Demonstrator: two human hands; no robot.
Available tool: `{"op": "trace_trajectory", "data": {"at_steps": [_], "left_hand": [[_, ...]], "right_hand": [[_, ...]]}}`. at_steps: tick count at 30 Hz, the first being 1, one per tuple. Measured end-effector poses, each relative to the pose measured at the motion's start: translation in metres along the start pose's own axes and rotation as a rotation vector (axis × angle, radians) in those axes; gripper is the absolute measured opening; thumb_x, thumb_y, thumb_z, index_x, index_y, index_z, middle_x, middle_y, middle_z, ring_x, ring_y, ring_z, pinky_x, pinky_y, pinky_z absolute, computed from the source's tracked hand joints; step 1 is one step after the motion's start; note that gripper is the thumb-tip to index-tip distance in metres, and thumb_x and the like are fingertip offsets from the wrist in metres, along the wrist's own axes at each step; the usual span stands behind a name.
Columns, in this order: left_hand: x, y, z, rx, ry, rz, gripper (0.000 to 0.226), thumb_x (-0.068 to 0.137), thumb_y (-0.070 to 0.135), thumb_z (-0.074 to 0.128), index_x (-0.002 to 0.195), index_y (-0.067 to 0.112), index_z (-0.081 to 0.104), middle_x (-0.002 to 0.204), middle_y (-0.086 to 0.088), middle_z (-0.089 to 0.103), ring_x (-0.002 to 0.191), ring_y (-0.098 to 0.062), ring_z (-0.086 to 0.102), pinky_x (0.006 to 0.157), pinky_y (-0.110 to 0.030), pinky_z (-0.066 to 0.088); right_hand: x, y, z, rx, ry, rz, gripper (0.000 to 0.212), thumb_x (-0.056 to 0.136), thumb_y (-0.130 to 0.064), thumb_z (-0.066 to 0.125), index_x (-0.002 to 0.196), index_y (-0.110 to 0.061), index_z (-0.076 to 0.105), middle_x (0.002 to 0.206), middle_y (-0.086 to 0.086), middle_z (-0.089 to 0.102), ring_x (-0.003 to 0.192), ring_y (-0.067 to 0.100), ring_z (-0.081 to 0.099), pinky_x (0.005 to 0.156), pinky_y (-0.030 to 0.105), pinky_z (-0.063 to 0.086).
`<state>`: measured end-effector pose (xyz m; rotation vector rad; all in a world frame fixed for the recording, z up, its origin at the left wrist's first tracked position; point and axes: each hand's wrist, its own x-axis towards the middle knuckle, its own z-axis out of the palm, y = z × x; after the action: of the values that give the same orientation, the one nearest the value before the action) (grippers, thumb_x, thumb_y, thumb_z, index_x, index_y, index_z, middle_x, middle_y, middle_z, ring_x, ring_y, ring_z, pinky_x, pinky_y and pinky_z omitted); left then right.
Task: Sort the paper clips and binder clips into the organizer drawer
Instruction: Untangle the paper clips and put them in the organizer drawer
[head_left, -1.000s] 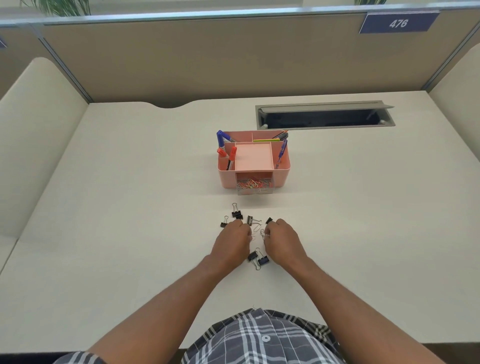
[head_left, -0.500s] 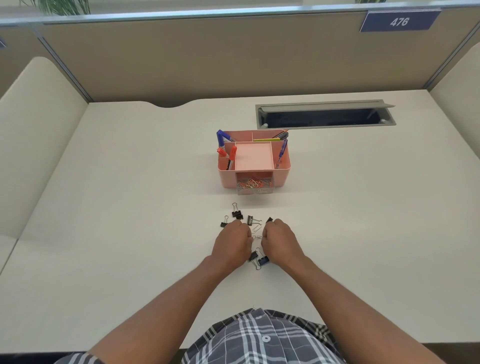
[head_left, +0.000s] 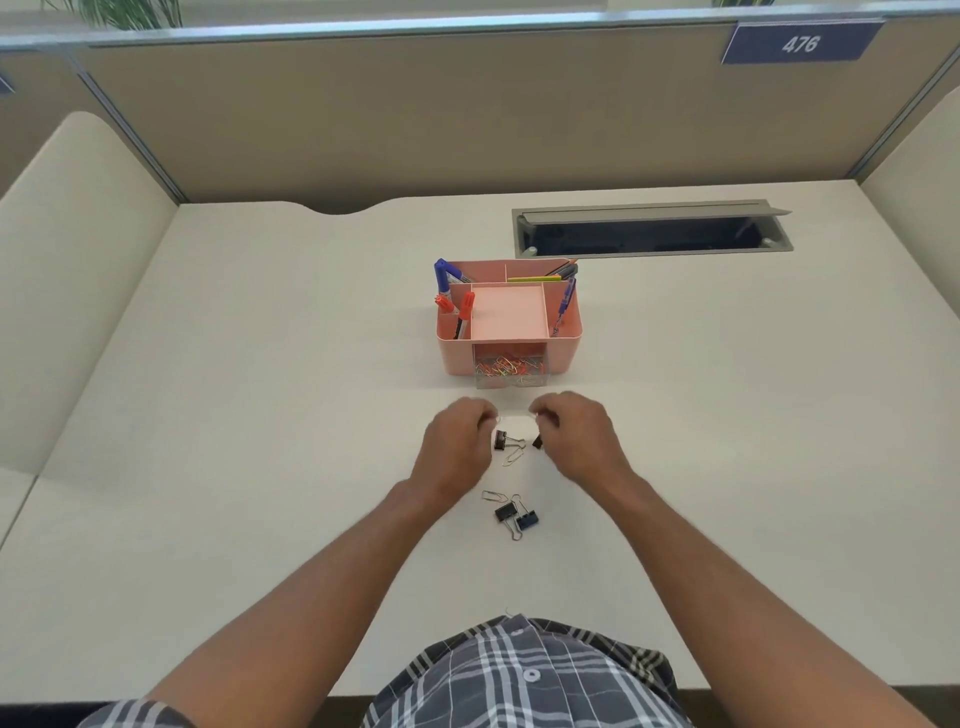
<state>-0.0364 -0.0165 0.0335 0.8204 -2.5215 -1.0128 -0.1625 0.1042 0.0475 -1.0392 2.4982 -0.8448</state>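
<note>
The tabletop (head_left: 260, 415) looks smooth and matt; the pink organizer (head_left: 563, 345) matt plastic, its drawer (head_left: 510, 375) clear plastic; the binder clips (head_left: 517, 517) have wire handles.

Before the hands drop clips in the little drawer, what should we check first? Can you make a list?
1. Drawer pulled open at the front of the pink organizer: ok.
2. Room left in the drawer above the coloured clips: cannot tell.
3. Left hand really holds clips: cannot tell, fingers curled and blurred.
4. Right hand holds clips: cannot tell.
5. Desk cleared of clips: not ok; binder clip, paper clip and the pair remain.
</note>
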Motion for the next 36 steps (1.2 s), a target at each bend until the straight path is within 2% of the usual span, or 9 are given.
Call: {"op": "trace_trajectory", "data": {"at_steps": [5, 13, 17, 21, 24, 27, 29, 32, 36], "left_hand": [[0.043, 0.015, -0.021, -0.033, 0.084, 0.068, 0.015, 0.087, 0.001, 0.055, 0.086, 0.014, 0.063, 0.080, -0.002, 0.065, 0.072, -0.021, 0.058, 0.065, -0.035, 0.051], [0.075, 0.022, -0.022, 0.036, 0.033, 0.066, 0.015, 0.089, 0.006, 0.061, 0.097, 0.012, 0.072, 0.090, -0.002, 0.072, 0.081, -0.016, 0.063, 0.076, -0.038, 0.056], [0.070, 0.021, -0.024, -0.029, 0.053, 0.060, 0.016, 0.089, 0.004, 0.057, 0.093, 0.012, 0.070, 0.086, -0.001, 0.071, 0.080, -0.018, 0.064, 0.074, -0.039, 0.056], [0.047, 0.012, -0.023, -0.059, 0.119, 0.119, 0.017, 0.087, 0.000, 0.056, 0.090, 0.012, 0.067, 0.084, 0.000, 0.067, 0.076, -0.016, 0.060, 0.069, -0.033, 0.052], [0.016, -0.004, -0.014, -0.035, 0.056, 0.153, 0.018, 0.082, -0.002, 0.056, 0.090, 0.013, 0.065, 0.084, 0.001, 0.065, 0.079, -0.016, 0.057, 0.072, -0.034, 0.050], [-0.019, -0.026, -0.004, 0.052, -0.116, 0.198, 0.027, 0.074, -0.003, 0.053, 0.091, 0.014, 0.065, 0.086, 0.002, 0.063, 0.083, -0.016, 0.054, 0.075, -0.033, 0.048], [-0.037, -0.038, 0.000, 0.119, -0.220, 0.207, 0.032, 0.069, -0.001, 0.054, 0.094, 0.016, 0.065, 0.090, 0.001, 0.060, 0.088, -0.018, 0.053, 0.078, -0.029, 0.046], [-0.051, -0.047, 0.008, 0.217, -0.286, 0.211, 0.025, 0.075, 0.013, 0.063, 0.100, 0.017, 0.065, 0.096, 0.002, 0.057, 0.093, -0.019, 0.052, 0.083, -0.029, 0.044], [-0.051, -0.047, 0.014, 0.250, -0.278, 0.208, 0.015, 0.084, 0.026, 0.063, 0.098, 0.019, 0.065, 0.096, 0.003, 0.055, 0.093, -0.018, 0.051, 0.083, -0.028, 0.043]], "right_hand": [[0.033, -0.019, -0.021, 0.029, 0.121, -0.124, 0.023, 0.090, -0.007, 0.052, 0.096, -0.013, 0.073, 0.092, 0.005, 0.070, 0.086, 0.023, 0.062, 0.077, 0.038, 0.053], [0.062, -0.033, -0.023, -0.129, 0.101, -0.172, 0.025, 0.096, -0.011, 0.050, 0.103, -0.009, 0.074, 0.096, 0.012, 0.070, 0.087, 0.027, 0.060, 0.074, 0.038, 0.053], [0.059, -0.034, -0.024, -0.101, 0.104, -0.210, 0.028, 0.094, -0.008, 0.047, 0.100, -0.012, 0.074, 0.092, 0.009, 0.072, 0.084, 0.026, 0.062, 0.073, 0.040, 0.054], [0.037, -0.026, -0.023, 0.025, 0.124, -0.249, 0.019, 0.091, -0.009, 0.054, 0.094, -0.011, 0.073, 0.087, 0.003, 0.072, 0.079, 0.020, 0.061, 0.071, 0.037, 0.053], [0.016, -0.010, -0.015, 0.010, -0.039, -0.205, 0.017, 0.091, -0.012, 0.057, 0.097, -0.015, 0.073, 0.092, 0.001, 0.071, 0.084, 0.018, 0.061, 0.079, 0.036, 0.052], [-0.005, 0.007, -0.001, -0.178, -0.356, -0.114, 0.024, 0.092, -0.021, 0.057, 0.111, -0.021, 0.071, 0.109, 0.001, 0.069, 0.101, 0.020, 0.062, 0.087, 0.032, 0.049], [-0.019, 0.014, 0.007, -0.219, -0.460, -0.077, 0.025, 0.092, -0.024, 0.058, 0.113, -0.024, 0.070, 0.115, 0.000, 0.069, 0.103, 0.020, 0.063, 0.087, 0.031, 0.049], [-0.034, 0.017, 0.018, -0.230, -0.491, -0.025, 0.020, 0.088, -0.028, 0.060, 0.107, -0.025, 0.069, 0.106, 0.000, 0.069, 0.098, 0.021, 0.063, 0.080, 0.031, 0.049], [-0.044, 0.017, 0.032, -0.270, -0.454, -0.015, 0.012, 0.088, -0.027, 0.060, 0.099, -0.022, 0.064, 0.102, 0.001, 0.063, 0.095, 0.024, 0.060, 0.079, 0.034, 0.049]]}}
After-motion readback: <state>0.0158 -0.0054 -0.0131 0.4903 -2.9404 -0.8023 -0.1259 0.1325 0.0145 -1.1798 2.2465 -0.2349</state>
